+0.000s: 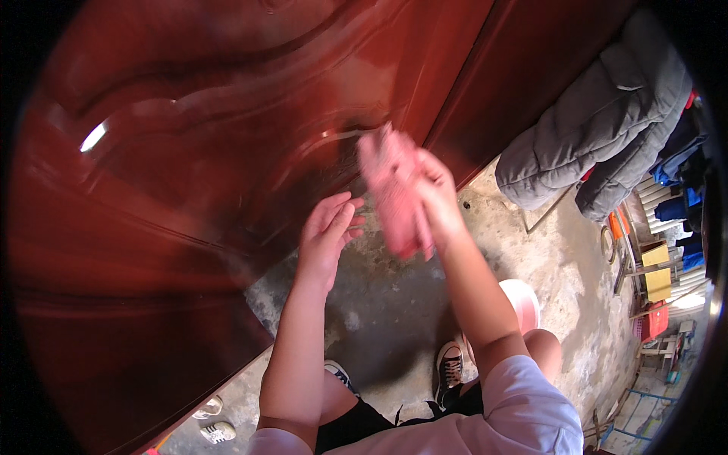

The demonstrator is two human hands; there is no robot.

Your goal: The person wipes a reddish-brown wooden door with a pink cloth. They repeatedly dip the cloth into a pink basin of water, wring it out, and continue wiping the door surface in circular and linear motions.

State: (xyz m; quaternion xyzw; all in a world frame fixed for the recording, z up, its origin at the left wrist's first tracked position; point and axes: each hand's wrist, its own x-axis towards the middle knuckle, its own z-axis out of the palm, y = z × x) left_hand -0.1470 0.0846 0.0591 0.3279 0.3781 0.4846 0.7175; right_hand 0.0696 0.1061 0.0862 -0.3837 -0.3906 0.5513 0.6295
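A crumpled pink cloth (pixel 392 193), blurred by motion, hangs from my right hand (pixel 435 182), whose fingers are closed on it. To its left is my left hand (pixel 334 224), with fingers apart and slightly curled, holding nothing. Both hands are in front of a glossy reddish-brown wooden door panel (pixel 199 142) with curved moulded relief, which fills the upper left. Whether the cloth touches the panel cannot be told.
A grey padded jacket (pixel 574 125) hangs at the upper right. A pink and white bucket-like container (pixel 520 304) stands by my right leg. White shoes (pixel 218 432) lie at the lower left. A red crate (pixel 655 321) and yellow-topped furniture (pixel 657 270) stand far right on the concrete floor (pixel 563 267).
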